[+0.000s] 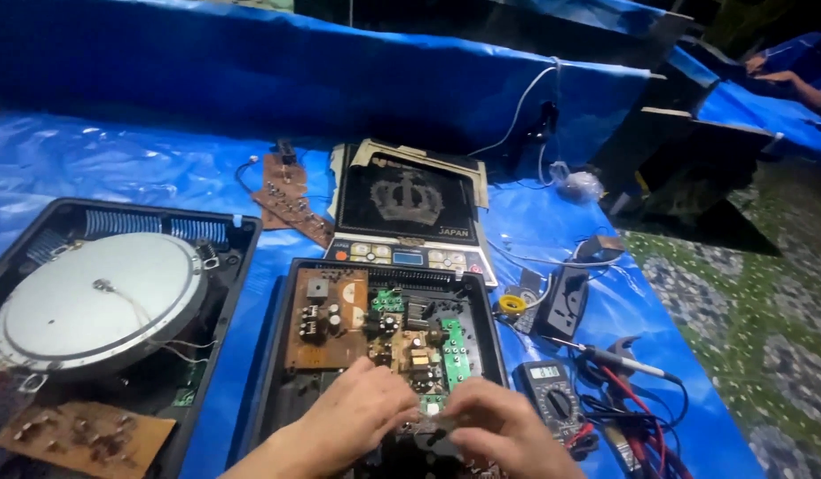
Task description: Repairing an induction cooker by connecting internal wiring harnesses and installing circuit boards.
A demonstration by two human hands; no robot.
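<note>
Hands at near edge of open black casing [277,355]: left hand [357,417] fingers curled on circuit boards [402,341], right hand [504,426] pinching small part, unclear what; multimeter [552,395] beside.

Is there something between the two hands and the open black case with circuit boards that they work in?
Nothing visible. Both the left hand and the right hand already rest inside the near end of the open black case, close together, just below the green circuit board. What the fingers touch is hidden beneath them.

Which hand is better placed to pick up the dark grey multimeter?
Probably the right hand: it lies beside the dark grey multimeter, while the left hand is farther off over the open black casing.
</note>
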